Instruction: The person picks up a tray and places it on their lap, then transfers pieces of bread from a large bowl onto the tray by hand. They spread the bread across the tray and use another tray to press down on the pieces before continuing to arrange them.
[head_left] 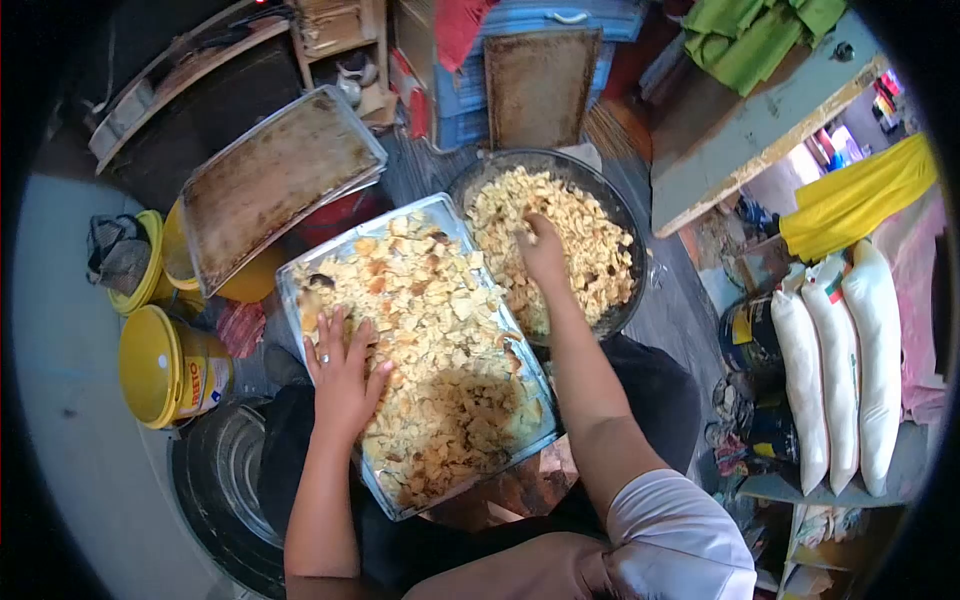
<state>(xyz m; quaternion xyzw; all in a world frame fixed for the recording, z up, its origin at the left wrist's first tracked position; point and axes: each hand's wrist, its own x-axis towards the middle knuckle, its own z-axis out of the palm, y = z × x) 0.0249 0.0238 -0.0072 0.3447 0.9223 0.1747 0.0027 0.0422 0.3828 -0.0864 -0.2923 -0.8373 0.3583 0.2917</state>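
Observation:
A metal baking tray (pixel 547 420) lies tilted across my lap, spread with torn, toasted-looking bread pieces (pixel 420 330). My left hand (pixel 345 362), a ring on one finger, rests on the pieces at the tray's left side with its fingers spread. To the right of the tray stands a round dark basin (pixel 637 262), heaped with more bread pieces (pixel 590 240). Inside it, my right hand (pixel 543 252) reaches down with curled fingers closed on some pieces; the fingertips are partly hidden. A dark shadow falls over the tray's near part.
Stacked baking trays (pixel 285 170) lean on yellow buckets at left. Another yellow bucket (pixel 165 365) and a black tub (pixel 225 480) sit lower left. An upright tray (pixel 540 85) stands behind the basin. Several filled white sacks (pixel 838 370) are at right, near a wooden panel (pixel 760 120).

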